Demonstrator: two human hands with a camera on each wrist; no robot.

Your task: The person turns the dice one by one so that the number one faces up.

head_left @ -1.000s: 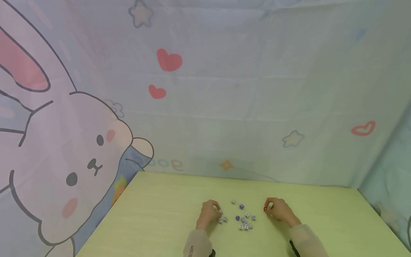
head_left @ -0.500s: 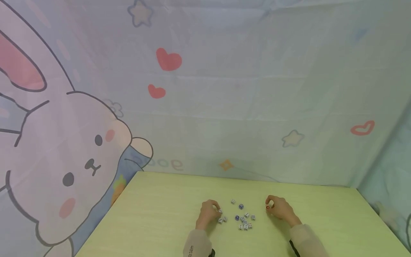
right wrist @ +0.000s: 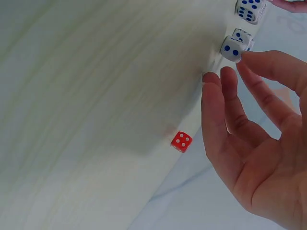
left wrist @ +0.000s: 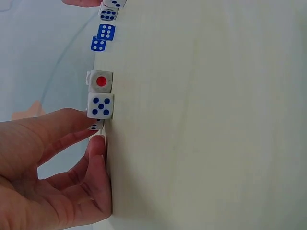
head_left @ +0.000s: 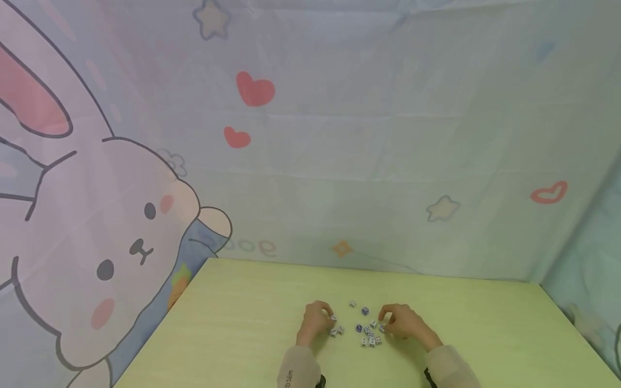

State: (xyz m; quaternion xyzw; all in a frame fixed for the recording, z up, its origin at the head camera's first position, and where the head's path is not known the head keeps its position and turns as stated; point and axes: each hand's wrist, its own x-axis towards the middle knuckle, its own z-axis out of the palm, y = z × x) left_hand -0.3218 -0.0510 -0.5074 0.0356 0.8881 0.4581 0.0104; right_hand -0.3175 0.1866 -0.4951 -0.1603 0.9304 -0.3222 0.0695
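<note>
Two bare hands reach in at the lower middle of my head view, well apart, with small dice scattered between them. My left hand [head_left: 316, 321] pinches a white die [left wrist: 96, 125] between its fingertips, left of the cluster; on the left wrist feed I see only a sliver of it. Just beside those fingers, up that same frame, sit a five-pip die [left wrist: 100, 106] and a red-dot die [left wrist: 101, 81].

My right hand [head_left: 406, 322] is curved around the right edge of the cluster, thumb and fingers spread apart. On the right wrist feed its thumb tip meets the corner of a two-pip die [right wrist: 233, 49] in the upper right; whether they truly touch, I can't tell. A red die [right wrist: 182, 142] lies near that hand, right of centre in the wrist frame.

Between the hands I count a blue die [head_left: 365, 311], a second blue die [head_left: 359, 327] and a group of white dice [head_left: 372, 342], all resting on the pale yellow tabletop [head_left: 242, 307]. A rabbit-print backdrop [head_left: 339, 161] fills the upper frame.
</note>
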